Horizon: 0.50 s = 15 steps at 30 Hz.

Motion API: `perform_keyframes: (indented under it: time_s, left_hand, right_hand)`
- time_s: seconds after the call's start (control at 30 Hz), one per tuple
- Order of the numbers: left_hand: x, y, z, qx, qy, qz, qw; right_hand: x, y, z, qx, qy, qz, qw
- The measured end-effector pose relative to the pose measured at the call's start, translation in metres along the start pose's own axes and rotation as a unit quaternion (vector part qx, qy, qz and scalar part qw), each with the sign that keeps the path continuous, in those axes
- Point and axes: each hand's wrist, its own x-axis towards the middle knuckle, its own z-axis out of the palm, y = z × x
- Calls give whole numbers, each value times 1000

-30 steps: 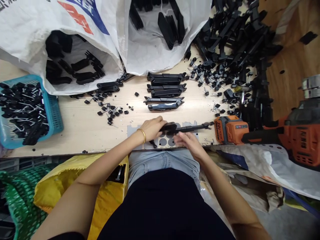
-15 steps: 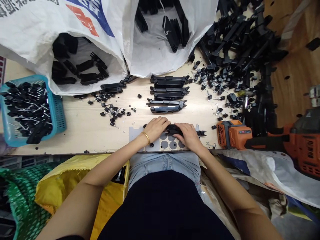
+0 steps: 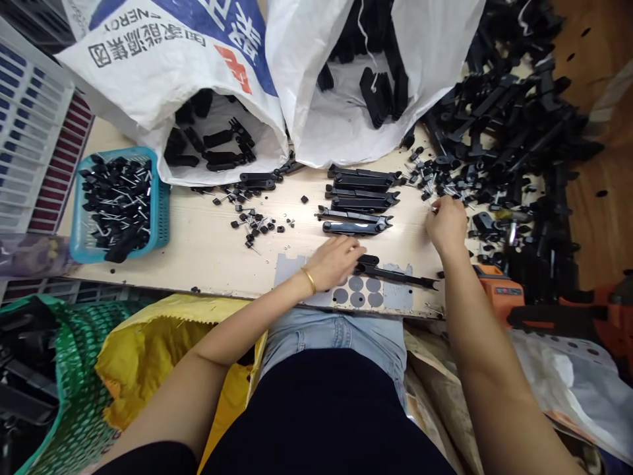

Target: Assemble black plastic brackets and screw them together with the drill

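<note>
My left hand, with a gold bangle at the wrist, grips the left end of a long black plastic arm. The arm lies over a grey mat with round patches at the table's front edge, its forked end pointing right. My right hand is at the near edge of a heap of black-headed screws. Its fingers are pinched together, and what they hold is too small to make out. Behind my left hand, several folded black arm assemblies lie in a stack of rows.
A blue basket of black-headed screws stands at left, with loose screws nearby. White sacks of black parts line the back. Black arms are heaped at right, near an orange power tool. A yellow sack hangs below the edge.
My right hand has let go of the black arm and moved right and away from me to the screws. My left hand stays on the arm. The view has shifted.
</note>
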Motion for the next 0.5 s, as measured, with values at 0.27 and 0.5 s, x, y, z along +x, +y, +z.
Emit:
perform_keyframes:
  time_s: [0.27,0.5]
  left_hand:
    - [-35,-111,-63,58,155,-419,893]
    - [-81,-126,-70,40,137,-463,875]
  right_hand:
    - [-85,2,-39,274,-42,4,961]
    - [-117,7,-45,313,-67,3,947]
